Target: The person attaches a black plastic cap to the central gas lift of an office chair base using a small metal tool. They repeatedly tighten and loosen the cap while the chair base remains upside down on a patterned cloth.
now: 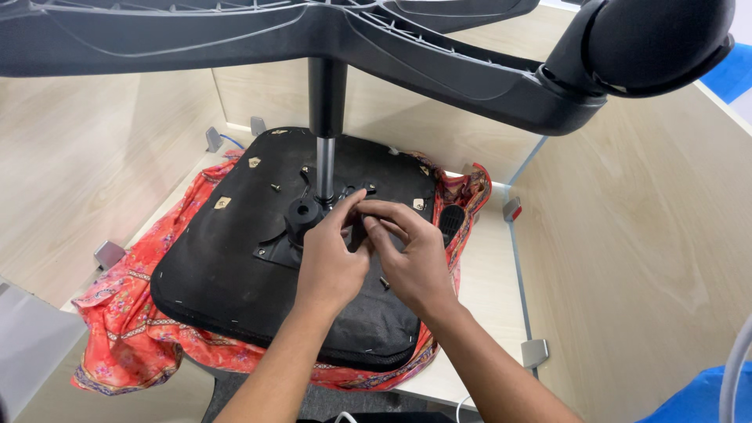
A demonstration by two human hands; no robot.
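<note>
An upturned black chair seat [235,266] lies on a red patterned cloth [133,329] on a desk. A silver and black gas column [325,168] rises from the seat's metal mechanism plate [276,249] up to the black star base [423,63] overhead, which ends in a caster [658,43]. My left hand [330,262] and my right hand [411,254] meet at the mechanism just right of the column, fingertips pinched together on a small part that they hide. A loose screw [384,282] lies beside my right hand.
Light wooden partition walls [642,235] enclose the desk on three sides, with metal brackets [534,352] at the corners. A black lever knob [450,219] sticks out at the seat's right edge. Small screws [276,187] and tan tags [222,203] dot the seat underside.
</note>
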